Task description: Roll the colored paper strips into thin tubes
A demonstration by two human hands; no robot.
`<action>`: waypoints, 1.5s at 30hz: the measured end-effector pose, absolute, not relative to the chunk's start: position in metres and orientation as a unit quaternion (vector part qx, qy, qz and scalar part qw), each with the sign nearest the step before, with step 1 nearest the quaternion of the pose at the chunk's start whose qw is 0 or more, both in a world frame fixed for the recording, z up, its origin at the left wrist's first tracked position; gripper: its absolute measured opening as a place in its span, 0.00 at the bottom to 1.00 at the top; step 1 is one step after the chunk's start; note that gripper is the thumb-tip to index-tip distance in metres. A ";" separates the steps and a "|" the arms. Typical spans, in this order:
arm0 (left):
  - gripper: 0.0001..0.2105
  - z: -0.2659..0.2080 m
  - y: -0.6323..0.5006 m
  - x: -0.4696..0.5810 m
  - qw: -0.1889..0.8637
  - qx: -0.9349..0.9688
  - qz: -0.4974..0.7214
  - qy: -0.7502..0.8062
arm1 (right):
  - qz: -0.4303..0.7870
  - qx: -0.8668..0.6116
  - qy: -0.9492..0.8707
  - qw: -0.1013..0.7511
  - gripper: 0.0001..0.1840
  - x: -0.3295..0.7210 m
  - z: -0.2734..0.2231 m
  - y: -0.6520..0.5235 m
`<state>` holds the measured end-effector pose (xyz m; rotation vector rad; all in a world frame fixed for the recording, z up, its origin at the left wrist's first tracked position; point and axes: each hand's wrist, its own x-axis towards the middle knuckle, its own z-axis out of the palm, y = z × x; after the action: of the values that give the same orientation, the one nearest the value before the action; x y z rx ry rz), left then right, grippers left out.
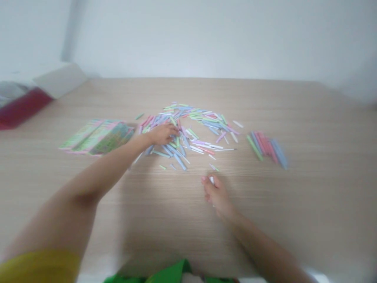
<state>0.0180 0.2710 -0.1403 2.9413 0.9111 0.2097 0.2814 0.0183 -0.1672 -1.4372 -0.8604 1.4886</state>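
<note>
The left hand (164,134) curls into the loose sticks (193,133) mid-way across the table (324,188), grip unclear; nearer, the right hand (217,193) pinches a white piece (211,179). Dragging fingers could scatter sticks.

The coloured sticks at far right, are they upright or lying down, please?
Lying down: the coloured sticks rest side by side on the table.

pale wall (212,39) behind wood-grain table (321,184)

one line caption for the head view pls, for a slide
Left hand at a pile of coloured pieces, right hand holding a white piece.
</note>
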 end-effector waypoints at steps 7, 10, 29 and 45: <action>0.21 -0.163 0.262 -0.023 0.017 0.940 0.130 0.316 | 0.594 -0.583 -0.364 0.417 0.28 0.282 -0.169 0.019; 0.22 -0.171 0.254 -0.031 0.014 0.926 0.161 0.341 | 0.585 -0.590 -0.383 0.404 0.29 0.282 -0.171 0.020; 0.20 -0.147 0.230 -0.037 0.221 0.684 0.463 0.519 | 0.553 -0.606 -0.433 0.373 0.26 0.285 -0.173 0.019; 0.10 -0.124 0.212 0.031 0.063 0.811 0.256 0.522 | 0.521 -0.616 -0.472 0.356 0.23 0.285 -0.175 0.017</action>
<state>0.0311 0.2117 -0.1242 2.4522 1.5770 0.7731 0.2851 0.0169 -0.1747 -1.5920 -1.2182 1.3455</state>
